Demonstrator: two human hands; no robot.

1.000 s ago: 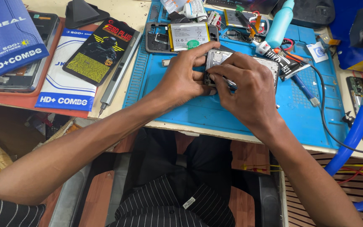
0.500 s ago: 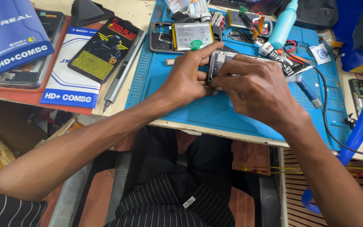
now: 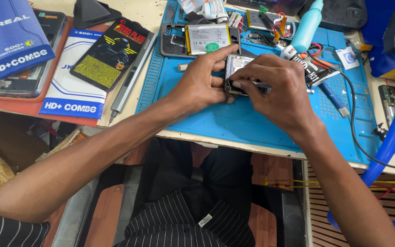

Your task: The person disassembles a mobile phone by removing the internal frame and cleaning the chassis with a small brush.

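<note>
My left hand [image 3: 200,83] grips the left side of an opened phone body [image 3: 234,68] lying on a blue work mat [image 3: 252,119]. My right hand [image 3: 277,91] covers the phone's right part and pinches thin metal tweezers [image 3: 260,85] whose tip rests on the phone's inner parts. Most of the phone is hidden under both hands. Just behind it lies another opened phone with a white battery [image 3: 206,39].
A grey pen-style screwdriver [image 3: 131,75] lies at the mat's left edge. Blue, white and black flat boxes [image 3: 69,87] sit on the left. A teal bottle [image 3: 307,25], small tools and a black cable [image 3: 353,114] crowd the back right. A blue hose [image 3: 389,146] hangs at right.
Both hands stay on the phone with small finger shifts. The camera view has drifted slightly, so the bench sits a little lower in frame.
</note>
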